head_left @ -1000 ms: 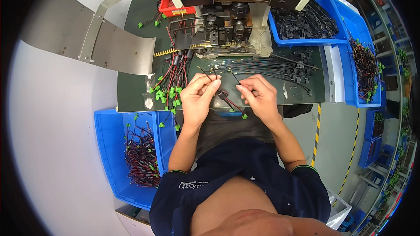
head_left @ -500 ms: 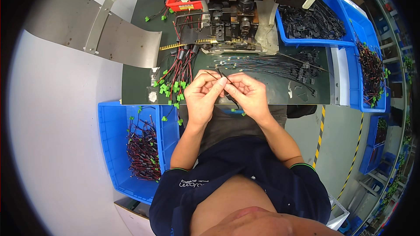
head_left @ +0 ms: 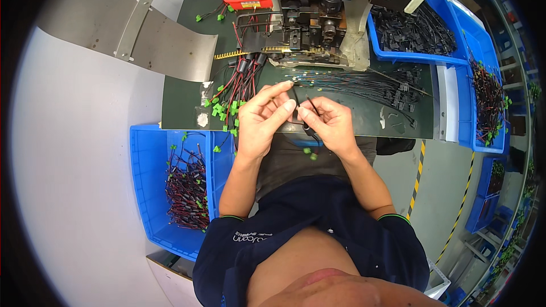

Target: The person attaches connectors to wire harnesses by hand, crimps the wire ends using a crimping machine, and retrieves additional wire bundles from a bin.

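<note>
My left hand (head_left: 257, 125) and my right hand (head_left: 336, 128) are close together above the table's near edge. Both pinch a thin black wire harness (head_left: 307, 131). One black wire rises between the left thumb and the outstretched index finger; another wire end sticks up by the right fingers. Below the right fingers the harness hangs past the table edge, with small green connectors (head_left: 310, 153) blurred at its bottom. Where the wires meet between the fingertips is partly hidden. Beyond the hands lies a row of black wires (head_left: 352, 84) with black connectors at their right ends.
A crimping press (head_left: 315, 23) with a yellowish terminal strip (head_left: 227, 54) stands ahead. Red-black harnesses with green connectors (head_left: 222, 109) lie at the left. A blue bin (head_left: 139, 176) of harnesses stands lower left; another blue bin (head_left: 398, 57) with black parts sits at the right.
My fingertips have moved a little apart, the right hand going right and down. The left index finger has stretched out along a wire. The green connectors hang slightly lower.
</note>
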The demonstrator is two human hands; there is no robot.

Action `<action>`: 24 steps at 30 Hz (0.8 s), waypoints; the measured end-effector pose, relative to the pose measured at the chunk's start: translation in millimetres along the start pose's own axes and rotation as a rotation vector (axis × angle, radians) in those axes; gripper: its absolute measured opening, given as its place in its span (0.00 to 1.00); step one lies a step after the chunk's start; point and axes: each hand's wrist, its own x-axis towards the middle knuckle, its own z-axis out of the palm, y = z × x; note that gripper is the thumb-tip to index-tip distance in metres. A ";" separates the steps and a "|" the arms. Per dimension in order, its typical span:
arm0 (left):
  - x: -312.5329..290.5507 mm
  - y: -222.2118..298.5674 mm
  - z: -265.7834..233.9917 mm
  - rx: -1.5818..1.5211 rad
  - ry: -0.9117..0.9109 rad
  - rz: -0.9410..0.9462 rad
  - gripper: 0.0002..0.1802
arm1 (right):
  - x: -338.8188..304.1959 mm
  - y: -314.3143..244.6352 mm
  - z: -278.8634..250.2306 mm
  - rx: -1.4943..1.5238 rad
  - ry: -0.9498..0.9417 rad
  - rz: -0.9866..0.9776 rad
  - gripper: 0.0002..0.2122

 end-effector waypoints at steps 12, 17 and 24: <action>-6.6 -18.8 16.9 -0.236 0.163 -0.078 0.11 | -8.5 8.7 4.9 -0.288 0.021 -0.122 0.04; -5.2 -29.1 26.7 -0.268 0.325 -0.131 0.10 | -7.3 5.7 12.6 -0.343 0.022 -0.217 0.04; -3.5 -34.9 2.8 -0.439 0.251 -0.227 0.19 | -10.6 12.4 11.5 -0.334 0.029 -0.156 0.04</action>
